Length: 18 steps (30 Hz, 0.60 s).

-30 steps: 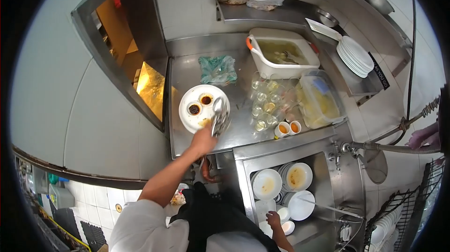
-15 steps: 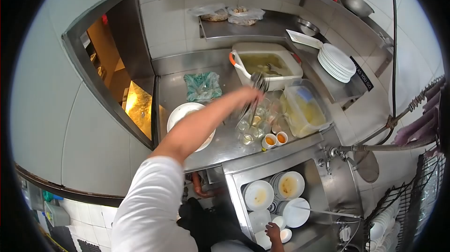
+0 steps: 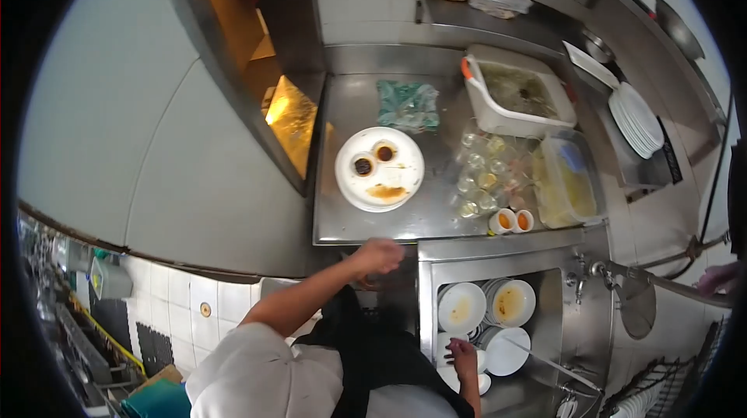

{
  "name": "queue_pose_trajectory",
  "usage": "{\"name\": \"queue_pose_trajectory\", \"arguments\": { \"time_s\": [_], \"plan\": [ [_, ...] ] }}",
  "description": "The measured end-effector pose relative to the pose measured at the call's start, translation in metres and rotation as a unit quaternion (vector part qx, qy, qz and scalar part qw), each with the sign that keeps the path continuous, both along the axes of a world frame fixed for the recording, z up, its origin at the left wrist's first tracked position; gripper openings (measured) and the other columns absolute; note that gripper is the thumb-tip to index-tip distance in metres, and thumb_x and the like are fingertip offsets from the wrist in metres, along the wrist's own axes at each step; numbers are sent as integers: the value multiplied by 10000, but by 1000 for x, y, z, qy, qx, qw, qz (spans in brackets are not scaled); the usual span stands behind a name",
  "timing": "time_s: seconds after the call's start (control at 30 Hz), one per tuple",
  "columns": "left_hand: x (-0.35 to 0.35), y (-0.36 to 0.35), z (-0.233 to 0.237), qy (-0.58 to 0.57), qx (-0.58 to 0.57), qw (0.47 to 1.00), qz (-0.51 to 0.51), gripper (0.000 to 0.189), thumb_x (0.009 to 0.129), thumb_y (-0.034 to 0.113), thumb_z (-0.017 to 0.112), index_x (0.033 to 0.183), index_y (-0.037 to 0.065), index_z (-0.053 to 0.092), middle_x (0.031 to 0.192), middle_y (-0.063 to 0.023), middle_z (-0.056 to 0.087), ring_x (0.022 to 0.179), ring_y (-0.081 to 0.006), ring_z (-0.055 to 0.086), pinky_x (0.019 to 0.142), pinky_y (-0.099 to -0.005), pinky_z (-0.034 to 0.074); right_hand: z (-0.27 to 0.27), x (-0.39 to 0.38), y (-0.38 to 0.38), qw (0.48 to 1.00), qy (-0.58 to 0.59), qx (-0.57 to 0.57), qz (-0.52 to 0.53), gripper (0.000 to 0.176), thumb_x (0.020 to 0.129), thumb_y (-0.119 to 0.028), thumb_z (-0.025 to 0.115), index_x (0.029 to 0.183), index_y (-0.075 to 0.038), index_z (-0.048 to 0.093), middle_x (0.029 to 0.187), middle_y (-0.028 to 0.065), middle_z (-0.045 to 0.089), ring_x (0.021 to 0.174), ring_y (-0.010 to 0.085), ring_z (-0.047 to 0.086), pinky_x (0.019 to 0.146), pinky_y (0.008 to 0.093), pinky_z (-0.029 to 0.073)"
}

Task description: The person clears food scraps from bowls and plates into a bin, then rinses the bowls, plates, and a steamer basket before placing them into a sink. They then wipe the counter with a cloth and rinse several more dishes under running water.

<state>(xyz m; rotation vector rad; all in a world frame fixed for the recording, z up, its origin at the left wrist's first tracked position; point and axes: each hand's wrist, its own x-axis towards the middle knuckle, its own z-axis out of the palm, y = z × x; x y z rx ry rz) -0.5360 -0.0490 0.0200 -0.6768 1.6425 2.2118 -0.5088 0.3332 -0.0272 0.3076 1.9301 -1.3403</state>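
My left hand (image 3: 377,256) is just off the counter's front edge, below the plate. It looks empty, with the fingers loosely apart and slightly blurred. My right hand (image 3: 462,356) hovers over the sink (image 3: 548,301), its fingers slightly spread and holding nothing I can see. Beneath it are stacked white dishes, including a bowl with brown residue (image 3: 511,304) and a plain white plate (image 3: 506,351). On the counter a white plate (image 3: 352,185) carries two small cups of dark sauce (image 3: 384,152) and a brown smear. Murky water fills the white tub (image 3: 510,121), with a dark object partly showing.
Several glasses (image 3: 486,178) crowd the counter beside a lidded clear container (image 3: 564,185). Two white cups with orange contents (image 3: 504,221) stand near the sink. A green plastic bag (image 3: 408,105) lies behind the plate. White plates (image 3: 636,118) are stacked on the right shelf.
My left hand has drawn back from above the glasses to the counter's front edge; the dark cutlery it held is gone from it. The plate with sauce cups is now uncovered. My right hand stays over the sink.
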Motion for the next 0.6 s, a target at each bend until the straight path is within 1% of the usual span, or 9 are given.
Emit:
{"name": "queue_pose_trajectory", "arguments": {
  "time_s": [0.03, 0.13, 0.2, 0.23, 0.3, 0.4, 0.43, 0.5, 0.6],
  "plan": [
    [38, -8, -33, -5, -37, 998, 50, 186, 826, 215, 570, 939, 68, 582, 782, -35, 600, 608, -104, 551, 527, -240, 464, 4, -15, -18, 997, 44, -13, 58, 273, 826, -174, 542, 1047, -15, 566, 811, 71, 619, 612, 150, 585, 533, 255, 463],
    [127, -29, -35, -77, -110, 982, 130, 224, 793, 211, 605, 943, 46, 591, 787, -44, 619, 630, -117, 573, 534, -245, 469, 39, -68, -102, 955, 210, -40, 206, 264, 832, -215, 551, 1003, -19, 596, 784, 68, 629, 627, 134, 576, 564, 260, 449],
    [160, -36, -35, -79, -168, 968, 171, 261, 780, 236, 630, 946, 39, 589, 779, -52, 627, 652, -119, 582, 534, -247, 466, 65, -105, -168, 892, 303, 49, 332, 293, 816, -293, 565, 983, -54, 600, 805, 116, 628, 710, 218, 598, 648, 308, 458],
    [171, -38, -32, -85, -264, 946, 169, 294, 760, 233, 644, 961, 29, 582, 781, -72, 633, 657, -145, 595, 555, -268, 472, 76, -115, -204, 898, 329, -36, 291, 286, 806, -288, 562, 966, -54, 600, 795, 134, 620, 758, 272, 602, 675, 324, 460],
    [178, -36, -9, -95, -414, 889, 172, 358, 714, 186, 664, 1011, 15, 561, 782, -116, 640, 692, -205, 623, 631, -322, 484, 72, -149, -266, 833, 468, -36, 292, 266, 794, -240, 547, 981, -58, 599, 841, 160, 621, 809, 319, 599, 716, 366, 465],
    [176, -29, -10, -32, -470, 851, 232, 349, 730, 171, 649, 1032, 23, 556, 769, -111, 637, 690, -227, 625, 658, -328, 490, 87, -189, -345, 827, 493, 11, 269, 276, 789, -236, 531, 976, -45, 599, 884, 174, 617, 840, 329, 592, 742, 388, 463],
    [168, -31, 3, -20, -416, 880, 227, 341, 734, 158, 642, 1032, 20, 551, 848, -121, 630, 743, -237, 622, 701, -331, 489, 86, -202, -366, 835, 489, 37, 251, 290, 782, -238, 535, 972, -28, 597, 900, 182, 615, 850, 331, 591, 751, 389, 464],
    [145, -35, 23, 10, -453, 866, 210, 357, 734, 150, 640, 1050, 17, 541, 917, -139, 610, 819, -254, 603, 744, -341, 476, 67, -229, -402, 839, 488, 62, 232, 305, 775, -240, 539, 968, -10, 595, 916, 190, 613, 859, 333, 590, 760, 390, 464],
    [90, -53, 37, 100, -604, 771, 175, 425, 718, 157, 652, 1088, 0, 513, 1033, -167, 559, 957, -306, 543, 826, -381, 437, 21, -272, -445, 835, 479, 170, 210, 282, 751, -212, 581, 984, -57, 622, 1005, 152, 602, 902, 273, 583, 788, 344, 461]
  ]
}}
